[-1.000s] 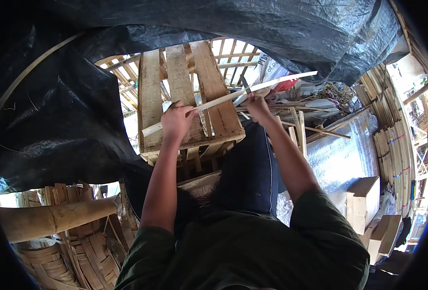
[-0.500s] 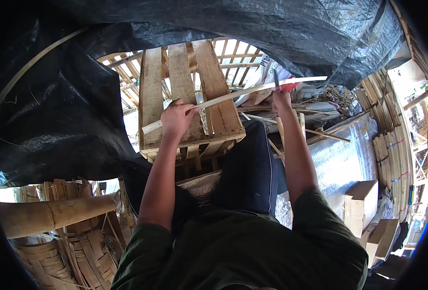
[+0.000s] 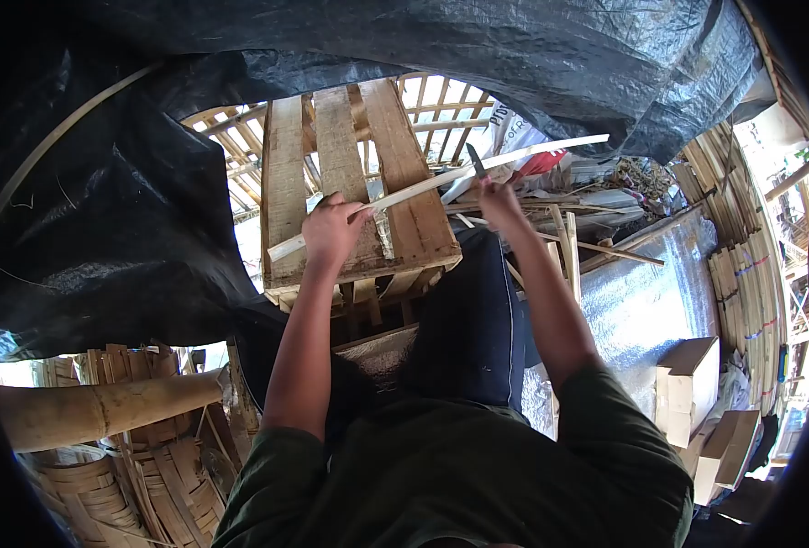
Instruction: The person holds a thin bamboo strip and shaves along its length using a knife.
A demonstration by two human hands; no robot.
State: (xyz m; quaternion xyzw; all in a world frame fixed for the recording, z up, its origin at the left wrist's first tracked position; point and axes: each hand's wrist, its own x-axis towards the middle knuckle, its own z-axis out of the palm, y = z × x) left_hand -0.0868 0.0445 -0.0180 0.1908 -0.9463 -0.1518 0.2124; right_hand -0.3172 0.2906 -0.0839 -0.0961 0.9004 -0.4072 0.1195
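My left hand [image 3: 333, 228] is closed around a long pale strip [image 3: 423, 185], near its lower left end. The strip lies slanted across a slatted wooden crate [image 3: 404, 146] and reaches up to the right beyond it. In my right hand [image 3: 498, 199] is a knife [image 3: 475, 161], its dark blade pointing up and lying against the strip to the right of the crate. My right fingers are wrapped round the handle, which is mostly hidden.
Loose sticks [image 3: 569, 251] lie right of my knee. A silvery sheet [image 3: 646, 283], cardboard boxes [image 3: 694, 384] and bundled strips [image 3: 742, 292] are at the right. Black plastic sheeting [image 3: 103, 219] hangs at left and above. A thick bamboo pole [image 3: 103, 406] crosses the lower left.
My right hand first slid outward along the strip with the knife, then came back toward the crate. The strip bent slightly and straightened. My left hand has stayed nearly in place.
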